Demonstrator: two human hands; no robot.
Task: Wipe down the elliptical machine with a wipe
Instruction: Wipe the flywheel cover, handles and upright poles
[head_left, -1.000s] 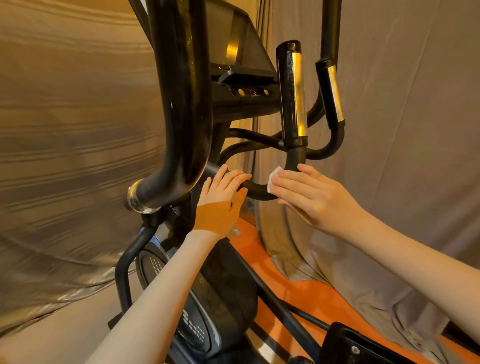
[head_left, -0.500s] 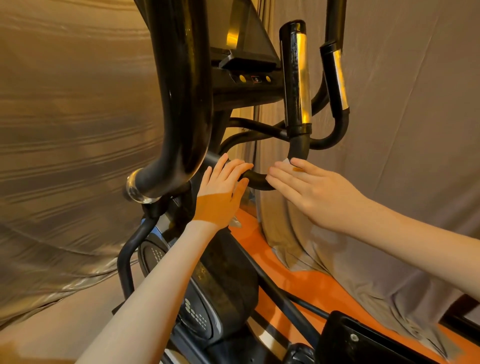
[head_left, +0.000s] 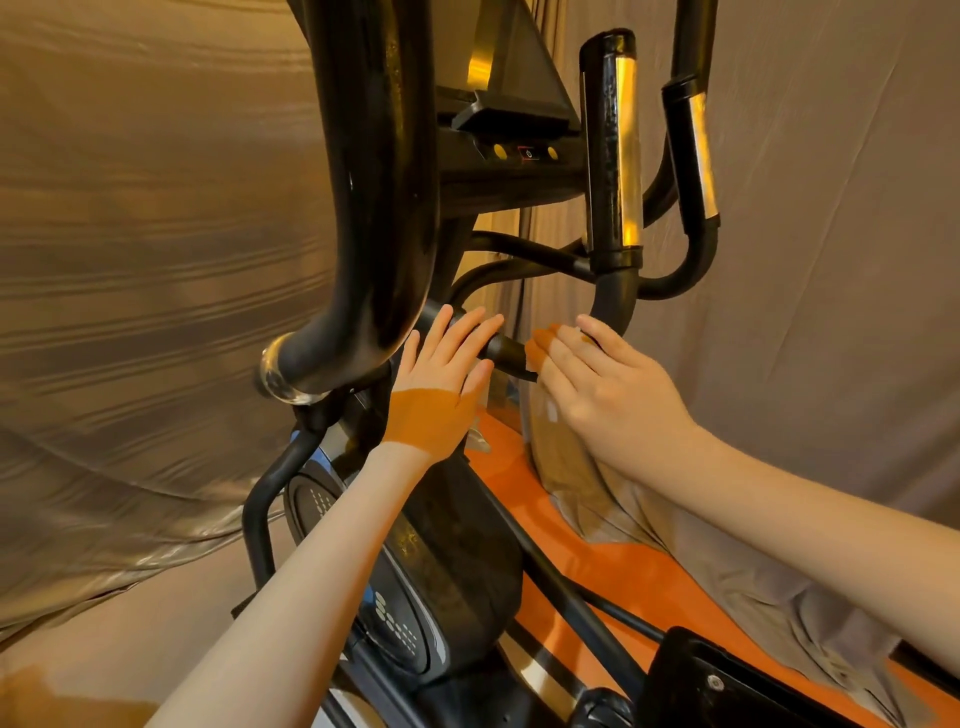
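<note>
The black elliptical machine (head_left: 384, 218) fills the centre of the head view, with its console (head_left: 511, 98) above. My left hand (head_left: 441, 384) rests with straight fingers on the low curved handlebar (head_left: 506, 353). My right hand (head_left: 608, 389) lies flat over the bend of that bar, just below the upright grip (head_left: 613, 150). It presses the wipe (head_left: 539, 347) against the bar. The wipe is almost all hidden under my fingers; only an orange-lit edge shows at my fingertips. My right thumb is out of sight.
A second upright grip (head_left: 693, 156) stands behind to the right. The flywheel housing (head_left: 415, 587) and a pedal (head_left: 727, 680) sit low. Draped cloth (head_left: 156, 260) hangs close on both sides, over an orange floor (head_left: 571, 561).
My right hand has slid a little up onto the bend of the bar, and the wipe's white edge is now covered. My left hand stays on the bar. The view has shifted slightly.
</note>
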